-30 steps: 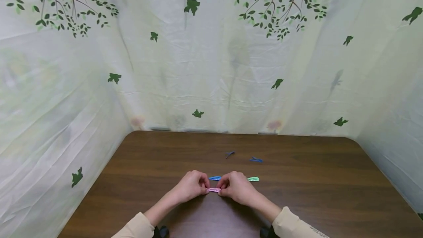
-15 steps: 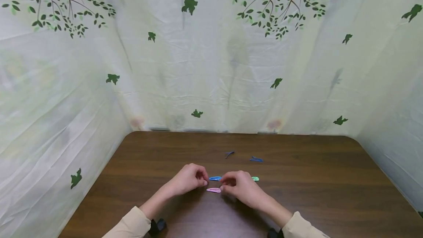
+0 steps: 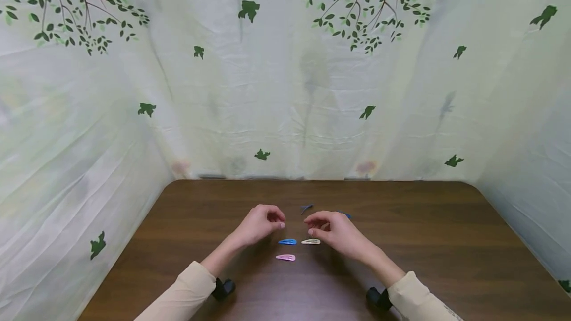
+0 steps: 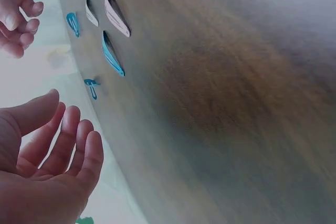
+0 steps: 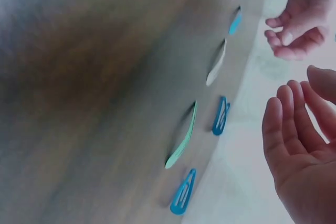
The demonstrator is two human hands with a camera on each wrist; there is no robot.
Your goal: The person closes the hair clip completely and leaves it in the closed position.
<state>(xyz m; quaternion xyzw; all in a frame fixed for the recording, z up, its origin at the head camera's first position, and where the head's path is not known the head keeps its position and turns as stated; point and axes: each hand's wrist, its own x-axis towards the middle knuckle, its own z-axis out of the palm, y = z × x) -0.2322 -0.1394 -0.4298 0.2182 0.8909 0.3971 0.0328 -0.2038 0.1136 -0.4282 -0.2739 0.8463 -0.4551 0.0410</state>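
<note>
A pink snap hair clip (image 3: 286, 257) lies nearest the person on the table. Just beyond it are a light blue hair clip (image 3: 287, 241) and a cream one (image 3: 311, 241), side by side. A green hair clip (image 5: 182, 137) shows in the right wrist view; in the head view the right hand covers it. My left hand (image 3: 262, 224), fingers loosely bent, hovers beyond the light blue clip and holds nothing. Above the cream clip's right end, my right hand (image 3: 335, 232) is likewise relaxed, with a gap between thumb and fingers.
Two darker blue hair clips lie farther back: the left one (image 3: 306, 208) in full view, the right one (image 3: 344, 214) partly behind the right hand. The brown wooden table (image 3: 214, 202) ends at a leaf-printed cloth backdrop (image 3: 285, 88).
Both hands held the pink clip by its ends a second ago. They have let it go onto the table and moved up and away from it, toward the back.
</note>
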